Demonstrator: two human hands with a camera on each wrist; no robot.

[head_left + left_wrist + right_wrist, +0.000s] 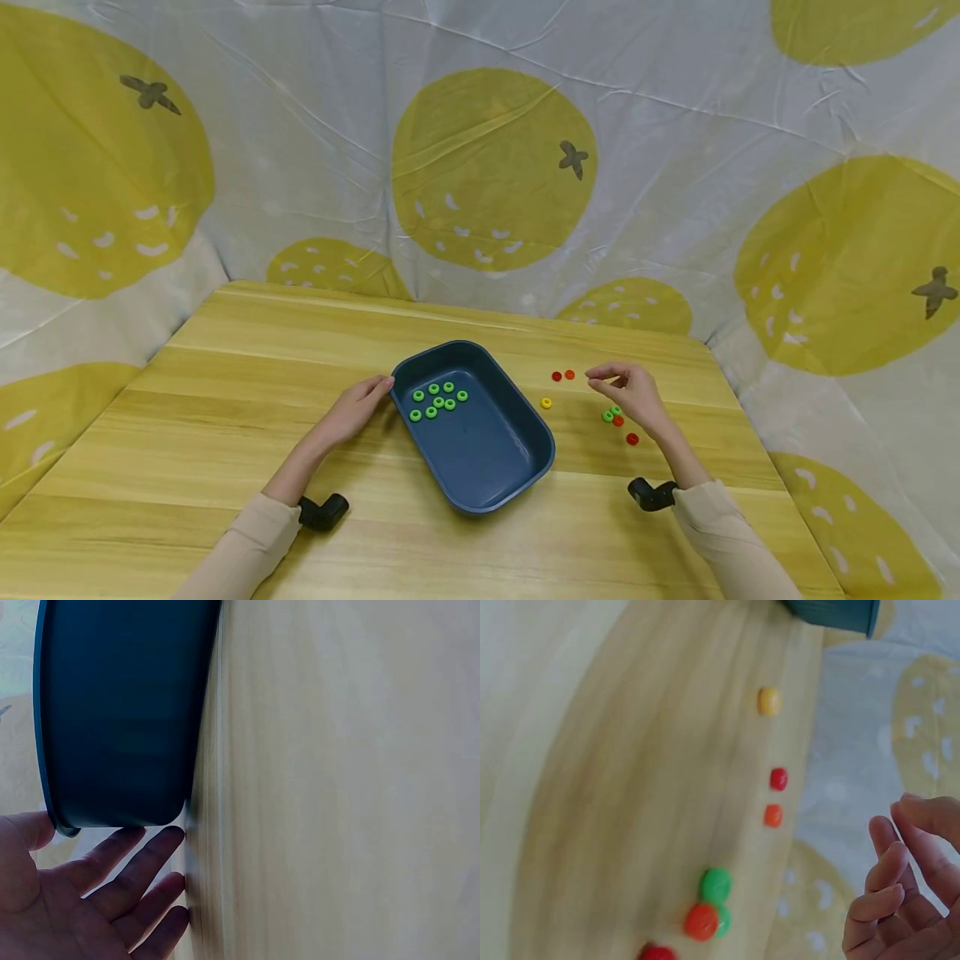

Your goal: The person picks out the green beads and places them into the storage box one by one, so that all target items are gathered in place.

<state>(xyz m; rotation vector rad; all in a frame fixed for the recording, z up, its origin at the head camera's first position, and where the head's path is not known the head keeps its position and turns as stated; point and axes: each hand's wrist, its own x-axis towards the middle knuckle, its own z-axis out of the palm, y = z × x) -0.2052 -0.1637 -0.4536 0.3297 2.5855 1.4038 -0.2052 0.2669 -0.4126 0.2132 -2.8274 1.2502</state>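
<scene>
A dark blue rectangular tray point(487, 450) lies at a slant on the table, with several green rings point(438, 402) inside near its far left part. My left hand point(360, 408) grips the tray's left far corner, thumb at the rim and fingertips against the outer wall point(120, 750). Right of the tray, my right hand point(630, 393) hovers above the table, thumb and forefinger close together with nothing visible between them. Near its fingertips lie an orange ring point(570, 375) and a dark red ring point(557, 376). A yellow ring point(545, 403) sits nearer the tray.
Beneath the right hand, two green rings point(607, 416) touch an orange-red ring point(618, 421), and a red ring point(632, 438) lies closer to me. The wooden table point(225, 400) backs onto a hanging cloth point(315, 125) with yellow fruit prints.
</scene>
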